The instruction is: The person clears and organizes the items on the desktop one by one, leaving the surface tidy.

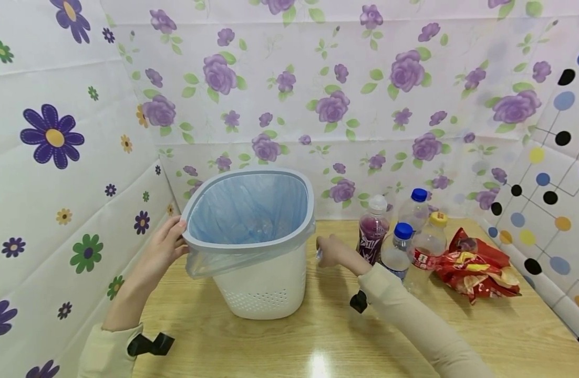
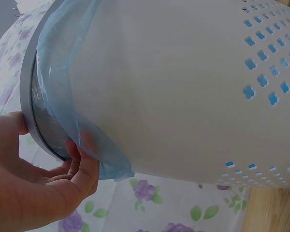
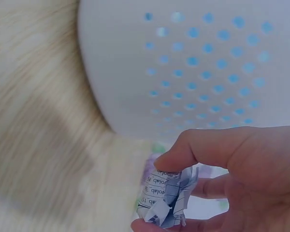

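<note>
So far the paper scrap is not yet in the bin: the right hand pinches it just right of the bin, while the left hand grips the rim. Bottles and the snack bag wait on the desk.

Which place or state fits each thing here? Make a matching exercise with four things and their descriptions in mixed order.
Things:
1. bin
2. crumpled paper
3. snack bag
4. purple drink bottle

Descriptions:
a. lies at the table's right end
b. pinched by the right hand
c. rim gripped by the left hand
d. stands upright, white cap

Pairs: 1-c, 2-b, 3-a, 4-d
</note>
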Action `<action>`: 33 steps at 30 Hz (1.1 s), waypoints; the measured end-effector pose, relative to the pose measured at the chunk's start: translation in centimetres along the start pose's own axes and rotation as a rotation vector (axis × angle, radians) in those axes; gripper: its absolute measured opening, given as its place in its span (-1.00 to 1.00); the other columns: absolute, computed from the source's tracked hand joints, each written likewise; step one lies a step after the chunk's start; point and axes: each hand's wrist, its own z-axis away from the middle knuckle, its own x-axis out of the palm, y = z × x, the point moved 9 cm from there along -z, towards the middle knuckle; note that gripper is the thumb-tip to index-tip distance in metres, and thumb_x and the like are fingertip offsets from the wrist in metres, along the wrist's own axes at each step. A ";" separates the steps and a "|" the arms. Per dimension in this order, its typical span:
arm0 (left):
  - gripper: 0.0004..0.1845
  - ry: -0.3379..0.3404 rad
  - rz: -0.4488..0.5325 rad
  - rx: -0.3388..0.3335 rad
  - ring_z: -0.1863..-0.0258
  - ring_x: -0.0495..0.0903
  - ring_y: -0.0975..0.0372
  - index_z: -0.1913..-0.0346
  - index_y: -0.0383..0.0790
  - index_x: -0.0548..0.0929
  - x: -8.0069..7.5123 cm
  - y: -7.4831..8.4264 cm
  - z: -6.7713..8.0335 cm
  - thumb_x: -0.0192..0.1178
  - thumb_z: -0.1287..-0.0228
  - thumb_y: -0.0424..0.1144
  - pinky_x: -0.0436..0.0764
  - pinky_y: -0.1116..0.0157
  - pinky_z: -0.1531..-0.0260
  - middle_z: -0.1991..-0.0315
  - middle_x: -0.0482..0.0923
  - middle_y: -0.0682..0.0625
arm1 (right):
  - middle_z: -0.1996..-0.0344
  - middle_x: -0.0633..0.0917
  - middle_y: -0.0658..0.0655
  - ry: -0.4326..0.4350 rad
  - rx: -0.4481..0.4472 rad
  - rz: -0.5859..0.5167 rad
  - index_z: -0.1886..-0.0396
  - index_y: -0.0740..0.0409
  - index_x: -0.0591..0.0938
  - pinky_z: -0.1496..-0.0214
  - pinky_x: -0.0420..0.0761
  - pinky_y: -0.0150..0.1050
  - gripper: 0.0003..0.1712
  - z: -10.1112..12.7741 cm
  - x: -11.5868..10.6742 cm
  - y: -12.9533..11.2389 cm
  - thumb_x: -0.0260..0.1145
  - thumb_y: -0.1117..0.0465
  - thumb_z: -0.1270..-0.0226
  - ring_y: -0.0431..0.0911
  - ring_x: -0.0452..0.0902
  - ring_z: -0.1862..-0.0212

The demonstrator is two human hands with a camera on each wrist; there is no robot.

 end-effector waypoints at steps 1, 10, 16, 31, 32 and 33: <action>-0.46 0.001 0.002 0.000 0.16 0.57 0.44 -0.34 -0.36 0.19 0.0 0.0 0.0 -0.21 -0.56 0.00 0.60 0.49 0.17 0.08 0.50 0.15 | 0.31 0.60 0.19 0.014 -0.006 -0.011 0.22 0.22 0.55 0.18 0.56 -0.12 -0.62 0.1 -0.3 -0.1 0.48 0.31 0.07 0.03 0.44 0.23; -0.44 -0.005 -0.014 -0.001 0.16 0.57 0.43 -0.35 -0.39 0.17 0.1 -0.1 0.0 -0.23 -0.56 0.00 0.60 0.48 0.17 0.07 0.49 0.14 | 0.32 0.58 0.18 0.026 -0.003 -0.047 0.20 0.21 0.55 0.23 0.53 -0.14 -0.63 0.5 -1.1 -0.2 0.44 0.29 0.06 0.00 0.42 0.24; -0.43 -0.001 -0.015 -0.005 0.16 0.57 0.44 -0.36 -0.39 0.17 0.2 -0.1 0.0 -0.23 -0.56 0.01 0.60 0.48 0.17 0.07 0.48 0.14 | 0.29 0.58 0.19 0.044 -0.003 -0.073 0.13 0.22 0.55 0.21 0.53 -0.13 -0.59 0.8 -1.6 -0.3 0.43 0.27 0.02 0.01 0.44 0.22; -0.45 -0.001 0.004 -0.005 0.16 0.56 0.44 -0.34 -0.33 0.19 0.0 -0.1 0.1 -0.22 -0.55 0.02 0.60 0.49 0.18 0.07 0.48 0.16 | 0.32 0.61 0.22 0.133 -0.027 -0.130 0.12 0.27 0.55 0.24 0.55 -0.15 -0.59 1.8 -3.0 -0.5 0.42 0.30 0.02 0.00 0.47 0.26; -0.45 -0.002 0.004 -0.006 0.16 0.56 0.44 -0.34 -0.34 0.19 0.0 -0.1 0.1 -0.22 -0.55 0.02 0.60 0.49 0.18 0.07 0.48 0.16 | 0.32 0.61 0.21 0.132 -0.021 -0.133 0.11 0.27 0.54 0.24 0.55 -0.15 -0.58 1.8 -3.0 -0.4 0.42 0.30 0.02 0.00 0.47 0.26; -0.45 -0.001 0.005 -0.006 0.17 0.56 0.44 -0.34 -0.33 0.19 0.0 -0.1 0.1 -0.22 -0.55 0.02 0.60 0.49 0.18 0.08 0.48 0.16 | 0.32 0.62 0.21 0.132 -0.015 -0.132 0.11 0.28 0.54 0.24 0.55 -0.15 -0.58 1.8 -3.0 -0.4 0.42 0.30 0.01 0.00 0.48 0.26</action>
